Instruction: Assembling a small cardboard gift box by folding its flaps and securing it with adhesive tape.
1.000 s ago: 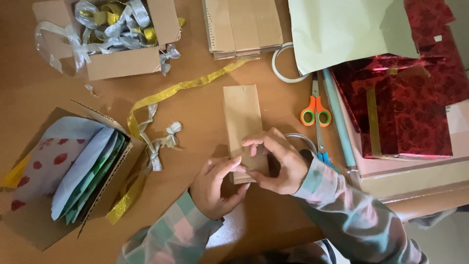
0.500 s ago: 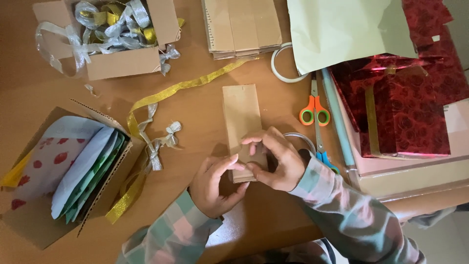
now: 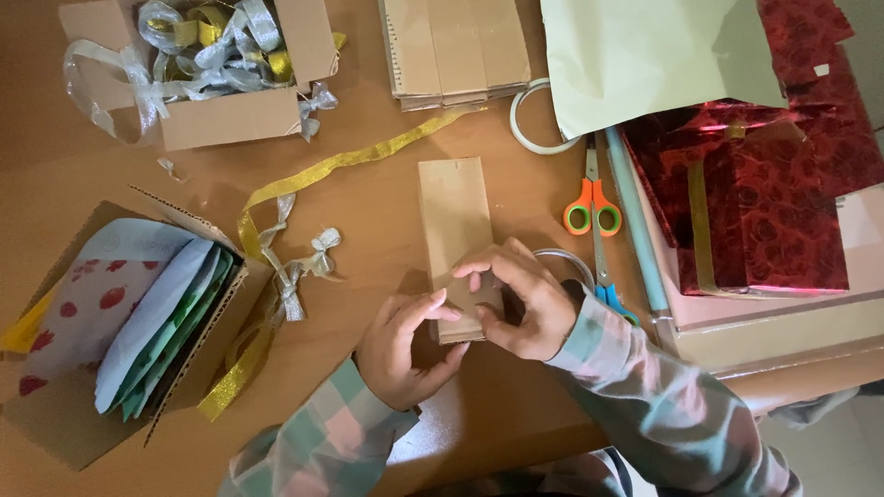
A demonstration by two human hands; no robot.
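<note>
A flat brown paper bag [image 3: 453, 221] lies lengthwise on the wooden table [image 3: 368, 212], its near end toward me. My left hand [image 3: 401, 348] pinches that near end from the left, fingertips on the paper. My right hand [image 3: 520, 299] presses and grips the same end from the right, fingers curled over the fold. A roll of clear tape [image 3: 569, 265] is partly hidden behind my right hand.
Orange-handled scissors [image 3: 592, 210] and a second blue-handled pair [image 3: 615, 302] lie right of the bag. Red shiny gift wrap [image 3: 769, 193], pale green paper [image 3: 645, 55], a ribbon box [image 3: 207, 69], a box of envelopes [image 3: 138, 317], gold ribbon [image 3: 322, 170], stacked brown bags [image 3: 456, 46].
My hands stay on the near end of the bag; the fingers have shifted only slightly. Nothing else has moved.
</note>
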